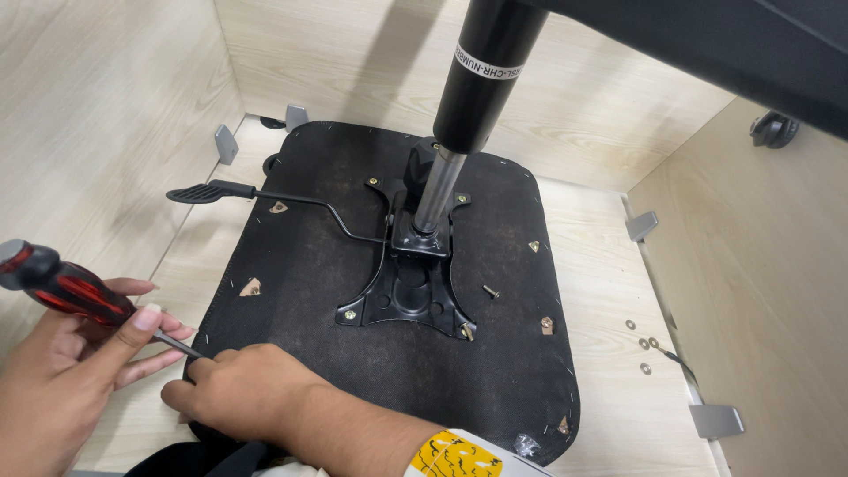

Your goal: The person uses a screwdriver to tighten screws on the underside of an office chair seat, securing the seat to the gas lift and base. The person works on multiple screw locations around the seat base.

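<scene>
The left hand (62,371) grips a red-and-black-handled screwdriver (66,291), fingers wrapped shut around it; its tip vanishes behind the right hand (243,393), which presses curled on the near left edge of the black upturned chair seat (309,256), fingers hidden.

Pale wood-grain walls (115,97) enclose a matching floor (618,291) with grey brackets (641,225).

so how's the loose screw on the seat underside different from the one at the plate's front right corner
The loose screw lies flat on the black seat underside, clear of the metal mounting plate; the corner screw stands in the plate's hole, only partly driven. The loose one shows its whole length, the corner one mostly its head. Both look like small metal screws of similar size.
</scene>
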